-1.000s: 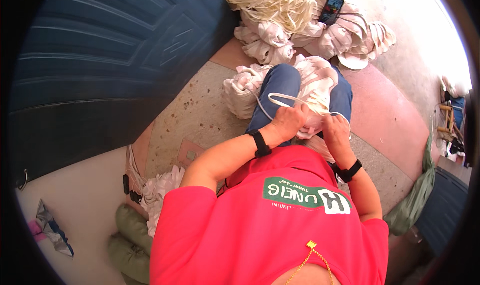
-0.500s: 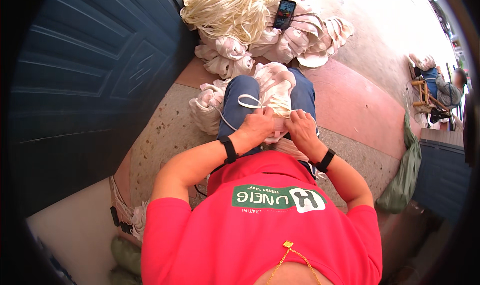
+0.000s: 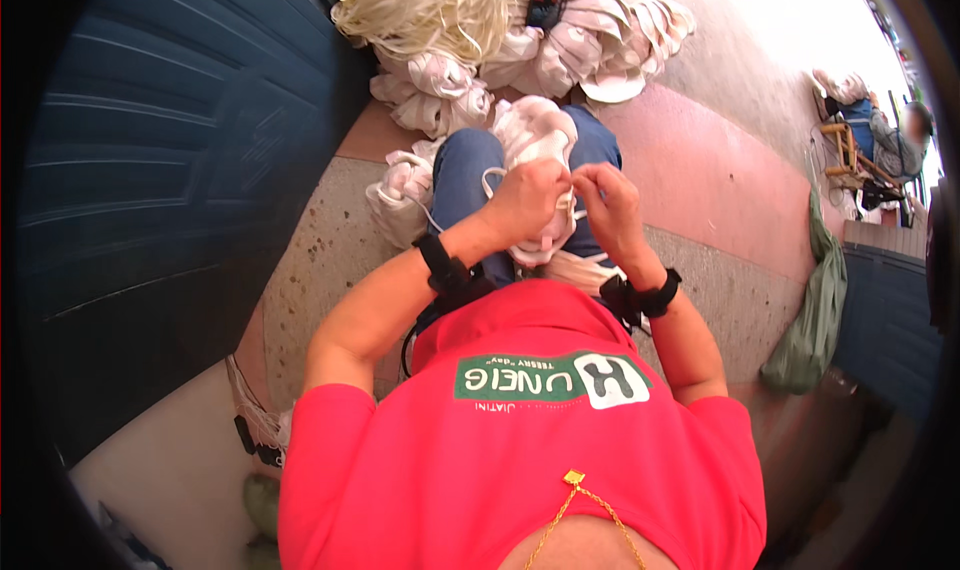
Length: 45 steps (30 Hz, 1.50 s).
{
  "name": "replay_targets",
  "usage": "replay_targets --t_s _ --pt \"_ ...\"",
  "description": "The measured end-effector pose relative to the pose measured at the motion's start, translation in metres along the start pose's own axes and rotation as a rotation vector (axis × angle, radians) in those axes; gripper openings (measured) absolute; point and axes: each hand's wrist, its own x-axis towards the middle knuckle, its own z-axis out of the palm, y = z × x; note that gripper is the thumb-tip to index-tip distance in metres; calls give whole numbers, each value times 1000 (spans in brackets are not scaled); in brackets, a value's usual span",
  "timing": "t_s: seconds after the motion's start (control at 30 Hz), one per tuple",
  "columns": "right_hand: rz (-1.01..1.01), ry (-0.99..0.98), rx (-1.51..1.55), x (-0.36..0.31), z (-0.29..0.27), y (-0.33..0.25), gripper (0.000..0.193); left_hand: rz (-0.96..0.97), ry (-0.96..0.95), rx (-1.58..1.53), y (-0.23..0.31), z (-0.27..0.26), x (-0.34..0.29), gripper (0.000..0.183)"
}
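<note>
- Shoe upper (image 3: 530, 135), pale pinkish: one, lying between the blue-trousered knees (image 3: 464, 160), beneath both hands.
- White lace (image 3: 486, 182): looped beside the left hand.
- Left hand (image 3: 535, 198): fingers curled closed, apparently on the lace; the grip itself is hidden.
- Right hand (image 3: 613, 208): fingertips pinched narrow, close to the left; whether lace lies between them, cannot tell.
- Step in hand: lacing or tying, by judgement.
- Next move: calls for drawing the loose loop through evenly.
</note>
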Motion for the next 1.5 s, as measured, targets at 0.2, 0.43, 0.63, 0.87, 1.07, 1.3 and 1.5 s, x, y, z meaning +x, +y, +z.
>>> replay_targets --t_s 0.2,0.43,0.63,0.87,1.07,1.3,1.5 --pt "144 10 144 20 -3 4 13 -163 -43 -111 -3 -4 26 13" --pt "247 94 66 12 -18 59 26 -320 128 171 -72 -54 21 18" --pt "455 112 116 -34 -36 86 32 -735 141 247 -162 -107 -109 23" --pt "745 -172 71 7 6 94 74 -1322 60 -592 -151 -71 -160 50" --pt "881 -411 730 37 50 100 50 -1251 445 -1203 -173 -72 -128 30" --pt "792 -177 454 32 53 101 37 -1135 597 -1597 -156 -154 -65 13" --pt "663 -67 307 17 48 89 26 -1195 438 -1281 -81 -184 -13 24"
